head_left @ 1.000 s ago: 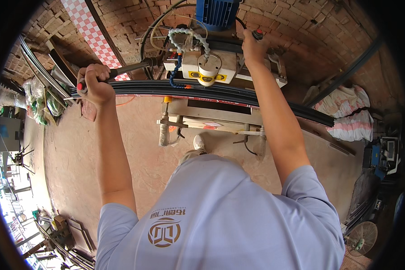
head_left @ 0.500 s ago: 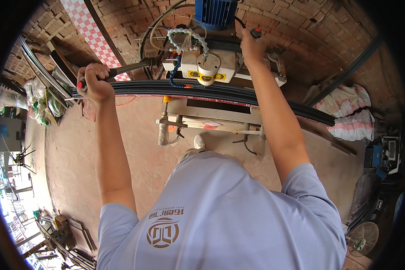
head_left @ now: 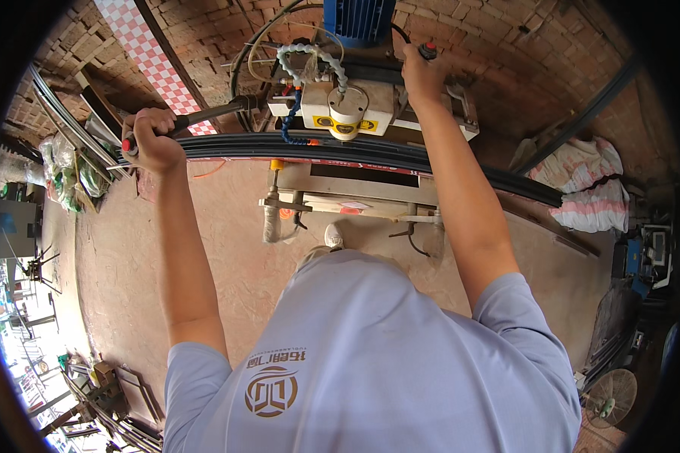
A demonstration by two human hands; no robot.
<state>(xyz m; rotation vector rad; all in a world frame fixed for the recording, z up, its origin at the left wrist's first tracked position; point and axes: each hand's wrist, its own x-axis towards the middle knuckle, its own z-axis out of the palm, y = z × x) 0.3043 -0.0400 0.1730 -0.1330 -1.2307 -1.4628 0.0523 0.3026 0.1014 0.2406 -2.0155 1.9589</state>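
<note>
My left hand [head_left: 153,142] is closed around the black grip of a long metal lever [head_left: 213,113], whose red-tipped end pokes out past my fist. That lever runs right to the side of a copy-milling-type machine [head_left: 346,109] with a white head and yellow warning labels. My right hand [head_left: 423,79], arm stretched forward, is closed on a second handle [head_left: 428,51] with a red end; most of it is hidden by my fingers. Long dark profiles [head_left: 378,155] lie across the machine bed beneath the head, and my right forearm passes over them. A blue segmented hose [head_left: 290,117] bends down toward the profiles.
A blue motor [head_left: 359,19] stands behind the head. Clamp cylinders [head_left: 272,215] project from the machine's near side. White-and-pink sacks [head_left: 582,181] sit at the right, plastic bags [head_left: 72,170] at the left. A fan [head_left: 610,400] stands lower right. Brick covers the far ground.
My left hand and its lever have shifted slightly left, with the red end tipped a little lower. My right hand keeps its grip in nearly the same place.
</note>
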